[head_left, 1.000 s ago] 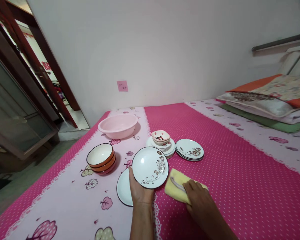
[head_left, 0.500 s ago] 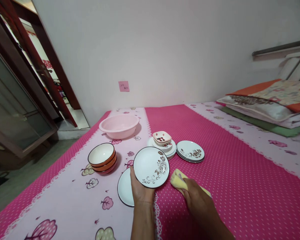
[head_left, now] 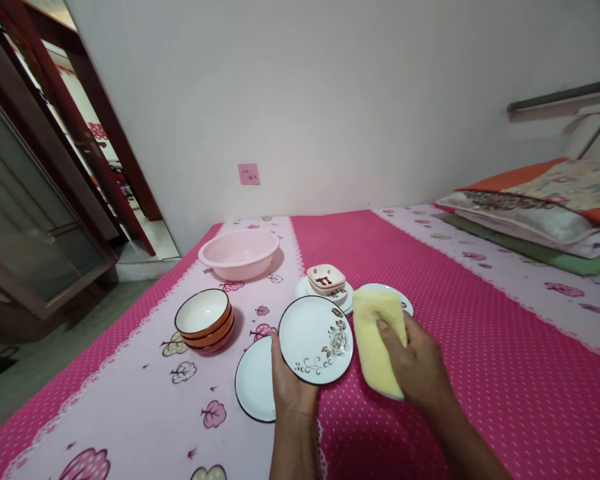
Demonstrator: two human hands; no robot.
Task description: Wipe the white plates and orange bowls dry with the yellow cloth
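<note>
My left hand (head_left: 293, 393) holds up a round white plate (head_left: 313, 340) with a dark rim and a brown flower print, its thumb along the left edge and the other fingers hidden underneath. To the right, my right hand (head_left: 420, 360) grips a folded yellow cloth (head_left: 380, 340), thumb pressed on its front. Cloth and plate are apart. Another white plate (head_left: 257, 380) lies on the bedspread, partly behind my left hand. Behind the cloth sits a stack of flowered plates (head_left: 390, 289), mostly covered. Small square bowls (head_left: 326, 277) rest on a pile of white plates (head_left: 304, 288) beyond the held plate.
Stacked orange-brown bowls (head_left: 204, 320) stand at the left, with a pink basin (head_left: 239, 257) farther back. The bed's pink spread (head_left: 480, 347) reaches the white wall (head_left: 330, 107). Folded bedding (head_left: 535, 227) lies at the right. A doorway (head_left: 145, 230) opens at the far left.
My right hand has raised the yellow cloth and turned its broad face toward me, now in front of the flowered plate stack. My left hand and the held plate have shifted slightly right.
</note>
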